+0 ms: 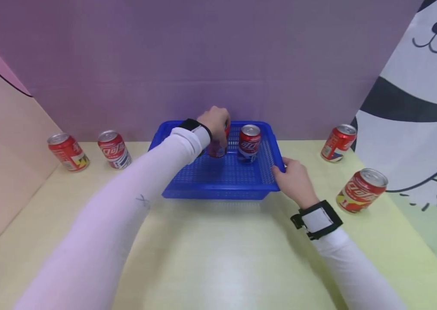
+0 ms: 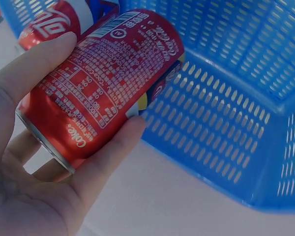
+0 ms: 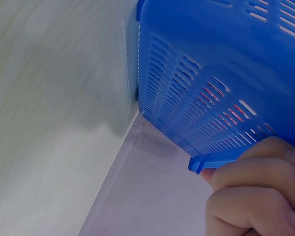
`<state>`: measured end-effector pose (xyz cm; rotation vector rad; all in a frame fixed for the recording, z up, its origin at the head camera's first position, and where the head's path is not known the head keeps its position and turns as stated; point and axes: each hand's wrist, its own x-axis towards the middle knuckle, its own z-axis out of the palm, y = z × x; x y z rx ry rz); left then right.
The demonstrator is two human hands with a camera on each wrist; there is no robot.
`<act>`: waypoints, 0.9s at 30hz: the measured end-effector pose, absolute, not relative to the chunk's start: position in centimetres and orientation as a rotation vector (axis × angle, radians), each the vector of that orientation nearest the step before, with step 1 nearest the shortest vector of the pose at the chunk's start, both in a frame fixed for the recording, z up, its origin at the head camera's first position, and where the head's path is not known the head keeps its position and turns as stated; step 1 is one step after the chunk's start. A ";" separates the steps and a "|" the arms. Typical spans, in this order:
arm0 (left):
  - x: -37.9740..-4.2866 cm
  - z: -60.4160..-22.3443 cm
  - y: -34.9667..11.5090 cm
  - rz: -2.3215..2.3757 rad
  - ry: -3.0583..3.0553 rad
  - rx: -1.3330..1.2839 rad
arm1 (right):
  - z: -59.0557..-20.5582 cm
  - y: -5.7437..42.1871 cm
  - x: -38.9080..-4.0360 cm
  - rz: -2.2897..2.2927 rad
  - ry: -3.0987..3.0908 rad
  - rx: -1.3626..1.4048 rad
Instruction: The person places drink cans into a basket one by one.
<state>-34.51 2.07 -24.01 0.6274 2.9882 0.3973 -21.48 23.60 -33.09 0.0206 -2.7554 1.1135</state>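
Observation:
My left hand [image 1: 215, 122] grips a red cola can [image 2: 96, 88] from above, thumb on one side and fingers round the other. In the head view this can is inside the blue plastic basket [image 1: 218, 188], mostly covered by the hand. Just right of it, a second cola can [image 1: 249, 144] stands upright in the basket. My right hand [image 1: 295, 178] holds the basket's right rim near the front corner, thumb on top. From the right wrist view, curled fingers [image 3: 255, 194] grip the rim beside the slotted wall.
Two cola cans stand left of the basket: one by the left wall [image 1: 69, 152], another can [image 1: 114, 149] nearer. To the right are a back can [image 1: 338, 143] and a front can [image 1: 362, 190]. A purple panel [image 1: 218, 51] rises behind the pale table [image 1: 218, 258].

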 end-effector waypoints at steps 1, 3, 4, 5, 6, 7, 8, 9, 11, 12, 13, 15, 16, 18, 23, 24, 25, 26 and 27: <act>-34.6 -24.3 2.2 0.402 2.989 0.627 | -33.1 23.5 -21.5 1.109 -2.754 0.023; -34.7 -24.9 2.4 0.414 2.985 0.632 | -33.0 23.2 -21.5 1.105 -2.754 0.027; -34.8 -25.2 2.5 0.415 2.982 0.639 | -33.0 23.1 -21.4 1.107 -2.754 0.030; -34.9 -25.5 2.6 0.414 2.977 0.648 | -33.1 23.0 -21.4 1.116 -2.754 0.032; -34.9 -25.8 2.7 0.413 2.971 0.654 | -33.1 22.8 -21.3 1.123 -2.753 0.031; -34.9 -26.1 2.8 0.412 2.965 0.660 | -33.1 22.7 -21.2 1.128 -2.751 0.029; -34.9 -26.3 2.9 0.413 2.952 0.662 | -33.1 22.6 -21.1 1.140 -2.749 0.030; -34.9 -26.5 2.9 0.408 2.942 0.663 | -33.1 22.4 -21.0 1.149 -2.746 0.029; -34.9 -26.9 3.0 0.398 2.916 0.661 | -33.1 22.1 -20.8 1.166 -2.743 0.028; -34.9 -27.1 2.9 0.393 2.902 0.658 | -33.1 22.0 -20.7 1.173 -2.744 0.029; -34.9 -27.2 2.9 0.397 2.889 0.655 | -33.2 21.9 -20.6 1.180 -2.743 0.035; -34.9 -27.4 2.7 0.402 2.880 0.659 | -33.2 21.6 -20.5 1.186 -2.736 0.039; -35.0 -27.5 2.7 0.410 2.879 0.661 | -33.3 21.5 -20.5 1.184 -2.733 0.042; -35.1 -27.7 2.4 0.433 2.876 0.672 | -33.3 21.3 -20.5 1.182 -2.728 0.046; -35.4 -28.2 1.8 0.447 2.927 0.692 | -33.4 21.1 -21.0 1.180 -2.738 0.050; -35.3 -28.2 1.7 0.439 2.944 0.685 | -33.4 21.1 -21.0 1.184 -2.740 0.049; -35.1 -28.3 1.6 0.428 2.958 0.669 | -33.5 21.1 -21.1 1.192 -2.743 0.052; -34.9 -28.3 1.5 0.413 2.969 0.650 | -33.5 21.1 -21.1 1.195 -2.745 0.051; -34.7 -28.2 1.3 0.389 2.975 0.634 | -33.6 21.1 -21.2 1.197 -2.745 0.052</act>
